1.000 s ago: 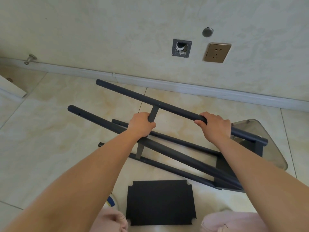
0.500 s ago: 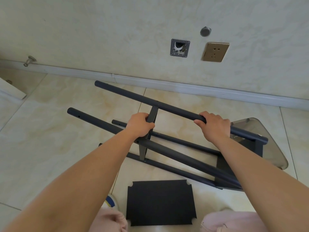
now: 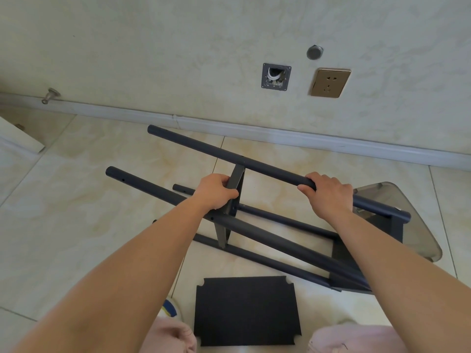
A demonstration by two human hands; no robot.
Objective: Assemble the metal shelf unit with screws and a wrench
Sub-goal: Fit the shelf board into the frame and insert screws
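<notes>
Since the earlier frame: almost no displacement; frame tubes and both hands shifted only slightly, grips unchanged. Left hand [image 3: 215, 191] wrapped closed around the flat cross bracket [image 3: 235, 179], fingers curled over its near edge, just below the bracket's junction with the upper tube [image 3: 229, 156]. Right hand [image 3: 328, 193] clenched around the same upper tube further to the right, thumb underneath, knuckles on top. Shelf frame [image 3: 267, 233] lying on its side on the tiled floor [image 3: 63, 200], four dark round tubes running diagonally from upper left to lower right; upper tube raised nearest the wall, second tube [image 3: 142, 183] passing under the left wrist, two lower tubes close to the floor. Small holes visible near the open left tube ends. Right ends of the tubes joined at a dark panel [image 3: 341, 253], resting against a grey translucent tray [image 3: 418, 220] toward the right edge of the floor. Loose dark shelf plate [image 3: 247, 310] with notched corners flat on the floor at the near edge, between the knees, apart from the frame. Skirting board [image 3: 280, 135] along the far edge of the floor; above it on the wall an open junction box [image 3: 276, 76] and a gold socket [image 3: 330, 82].
</notes>
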